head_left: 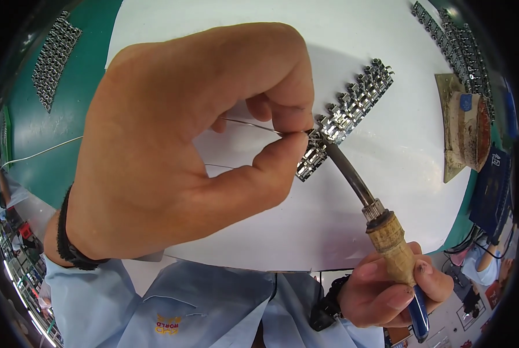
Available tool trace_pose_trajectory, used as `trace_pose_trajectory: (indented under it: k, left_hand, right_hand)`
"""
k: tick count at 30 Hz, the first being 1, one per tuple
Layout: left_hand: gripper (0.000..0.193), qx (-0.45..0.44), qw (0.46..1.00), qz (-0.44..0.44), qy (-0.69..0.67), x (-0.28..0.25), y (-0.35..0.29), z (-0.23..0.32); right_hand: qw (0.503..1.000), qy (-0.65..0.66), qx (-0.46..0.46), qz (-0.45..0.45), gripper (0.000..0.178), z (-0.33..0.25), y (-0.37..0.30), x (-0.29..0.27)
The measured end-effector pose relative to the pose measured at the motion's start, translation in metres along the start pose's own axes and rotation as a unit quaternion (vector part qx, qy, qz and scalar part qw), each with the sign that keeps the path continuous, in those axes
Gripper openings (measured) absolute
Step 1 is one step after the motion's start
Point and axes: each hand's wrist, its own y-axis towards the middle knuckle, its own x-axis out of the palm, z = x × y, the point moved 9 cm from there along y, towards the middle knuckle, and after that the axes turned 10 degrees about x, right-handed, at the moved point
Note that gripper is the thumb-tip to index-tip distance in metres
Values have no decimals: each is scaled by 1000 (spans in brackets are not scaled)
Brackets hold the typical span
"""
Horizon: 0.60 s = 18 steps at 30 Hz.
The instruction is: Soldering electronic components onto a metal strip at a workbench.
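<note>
My left hand [172, 133] reaches across the white sheet, thumb and forefinger pinched together on a thin solder wire [250, 123]. The wire loops behind the palm and trails off to the left. Just past those fingertips lies a slanting strip of small shiny metal-cased parts [358, 104], its lower end partly covered by the fingers. My right hand [381, 293] grips a soldering iron [352, 177] by its worn tan and blue handle. The iron's dark shaft slants up to the strip beside my left fingertips; whether its tip touches is too small to tell.
A white sheet [224, 243] covers the green mat [45, 124]. More metal part panels lie at upper left [56, 61] and upper right [465, 55]. A stained round tin [471, 136] on a flat base stands at right, near a dark blue box [492, 194] with cables.
</note>
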Motion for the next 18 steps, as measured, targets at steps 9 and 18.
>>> trace_pose_trajectory:
  k: [9, 18]
  left_hand:
    - [18, 21, 999, -7, 34, -9, 1, 1]
    - [17, 68, 995, -13, 69, -14, 0, 7]
  right_hand:
    - [1000, -11, -6, -4, 31, -7, 5, 12]
    - [1000, -19, -1, -1, 33, -9, 5, 17]
